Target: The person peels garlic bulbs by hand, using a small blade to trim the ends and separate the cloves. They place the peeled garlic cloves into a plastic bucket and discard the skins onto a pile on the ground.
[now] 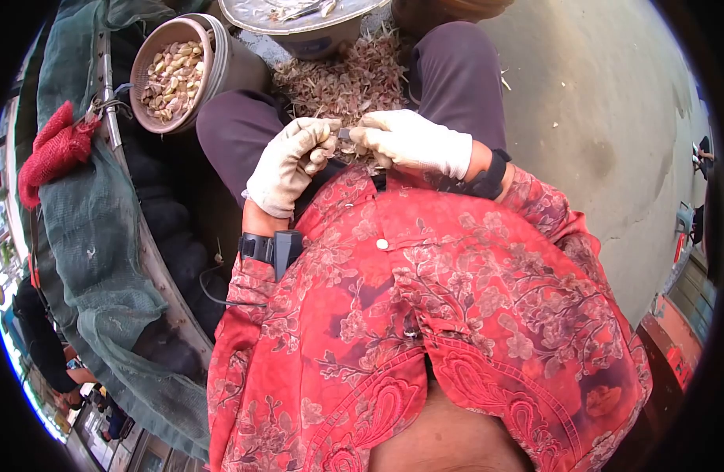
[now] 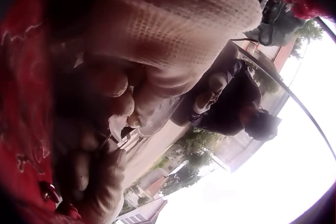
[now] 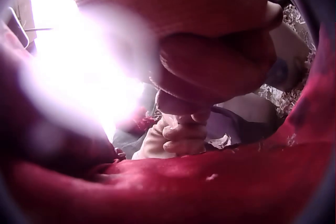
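Note:
Both hands wear whitish knit gloves and meet above the lap. My left hand (image 1: 289, 161) has its fingers curled, with thumb and forefinger pinching a pale garlic clove (image 2: 116, 125), partly covered by the fingertips. Close against it, my right hand (image 1: 415, 141) grips a small grey blade (image 1: 344, 134) whose end sticks out toward the left fingertips. Most of that tool is hidden inside the right glove. In the right wrist view, the right glove fills the upper part, with the left glove (image 3: 181, 137) below it.
A tilted bucket (image 1: 126, 86) of garlic cloves (image 1: 173, 79) stands by the left knee. Garlic skins (image 1: 350, 79) cover the ground between the legs, below a wide basin (image 1: 252, 20). Green netting (image 1: 102, 252) and a red mesh bag (image 1: 55, 149) hang at left. Another person (image 2: 236, 98) sits opposite.

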Action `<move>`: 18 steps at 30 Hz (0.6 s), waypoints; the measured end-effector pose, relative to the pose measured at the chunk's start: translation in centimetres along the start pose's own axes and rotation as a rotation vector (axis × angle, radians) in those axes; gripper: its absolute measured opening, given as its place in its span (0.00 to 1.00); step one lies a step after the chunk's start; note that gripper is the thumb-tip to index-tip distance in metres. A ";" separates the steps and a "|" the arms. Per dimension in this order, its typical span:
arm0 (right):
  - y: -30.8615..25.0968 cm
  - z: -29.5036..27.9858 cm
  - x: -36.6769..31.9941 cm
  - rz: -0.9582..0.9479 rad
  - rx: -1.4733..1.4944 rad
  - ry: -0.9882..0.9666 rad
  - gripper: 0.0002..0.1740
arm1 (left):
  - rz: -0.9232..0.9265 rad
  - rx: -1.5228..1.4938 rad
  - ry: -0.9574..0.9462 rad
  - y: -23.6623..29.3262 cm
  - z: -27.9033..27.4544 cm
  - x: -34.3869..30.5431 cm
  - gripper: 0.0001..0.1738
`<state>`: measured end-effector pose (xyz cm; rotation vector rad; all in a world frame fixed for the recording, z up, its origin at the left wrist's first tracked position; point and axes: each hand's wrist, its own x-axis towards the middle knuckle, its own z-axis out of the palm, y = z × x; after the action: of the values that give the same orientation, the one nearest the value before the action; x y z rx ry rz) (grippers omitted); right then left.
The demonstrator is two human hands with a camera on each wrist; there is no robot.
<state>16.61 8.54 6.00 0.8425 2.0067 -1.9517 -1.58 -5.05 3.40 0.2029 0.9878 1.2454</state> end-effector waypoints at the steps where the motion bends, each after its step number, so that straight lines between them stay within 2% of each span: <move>1: -0.2 0.0 -0.1 0.012 0.014 -0.017 0.22 | 0.000 0.032 0.011 0.0 0.0 -0.1 0.15; 14: -1.0 0.1 -0.6 0.108 0.078 -0.102 0.22 | -0.133 0.097 -0.072 0.5 -1.1 0.2 0.13; 18: 0.4 0.3 -0.1 0.041 0.176 -0.131 0.21 | -0.146 0.072 -0.092 0.6 -1.3 0.1 0.13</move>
<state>16.81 8.23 5.69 0.7648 1.7524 -2.1250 -2.91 -5.20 2.92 0.2382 0.9521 1.0593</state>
